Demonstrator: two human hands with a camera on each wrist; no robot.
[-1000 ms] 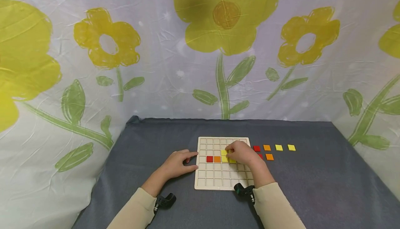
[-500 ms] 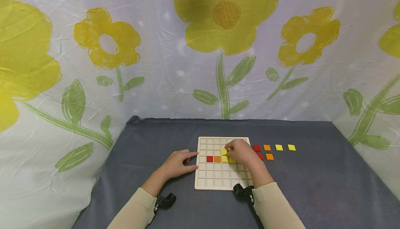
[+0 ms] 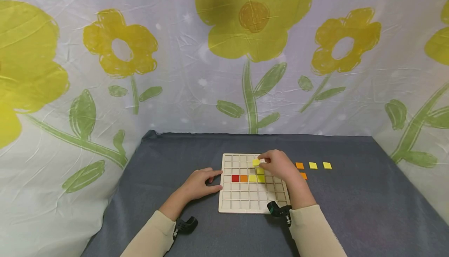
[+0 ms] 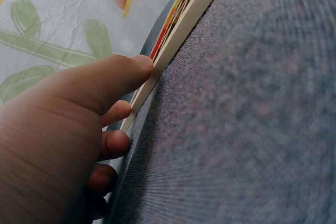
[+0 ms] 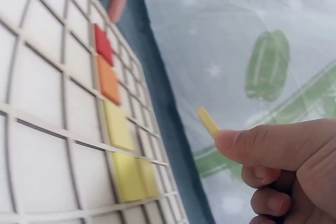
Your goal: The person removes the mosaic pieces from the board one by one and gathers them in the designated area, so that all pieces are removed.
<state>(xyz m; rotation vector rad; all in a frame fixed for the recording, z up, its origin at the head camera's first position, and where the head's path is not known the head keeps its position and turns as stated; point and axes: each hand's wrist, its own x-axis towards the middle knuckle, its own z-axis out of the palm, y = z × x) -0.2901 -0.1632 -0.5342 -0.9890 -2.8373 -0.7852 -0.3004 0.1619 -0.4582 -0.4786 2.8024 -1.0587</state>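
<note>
A yellow square tile (image 3: pixel 256 162) is pinched between the thumb and forefinger of my right hand (image 3: pixel 278 165). In the right wrist view this yellow tile (image 5: pixel 209 123) is edge-on and raised clear of the wooden grid board (image 3: pixel 242 204). One row of the board bears a red tile (image 3: pixel 235 178), an orange tile (image 3: pixel 244 178) and two yellow tiles (image 3: pixel 252 178). Another yellow tile (image 3: pixel 260 171) lies one cell beyond the row's right end. My left hand (image 3: pixel 197 183) touches the board's left edge with spread forefinger and thumb; the left wrist view shows the thumb (image 4: pixel 123 74) against the rim.
Right of the board, loose orange tiles (image 3: pixel 299 165) and yellow tiles (image 3: pixel 313 166) lie on the dark grey cloth (image 3: pixel 350 202). My right hand and forearm cover part of that area. A flower-printed curtain (image 3: pixel 182 105) hangs behind the table.
My right hand has moved up, away and to the right with the yellow tile. A yellow tile beneath it on the board is now uncovered, while the red loose tiles are now hidden. My left hand stays put.
</note>
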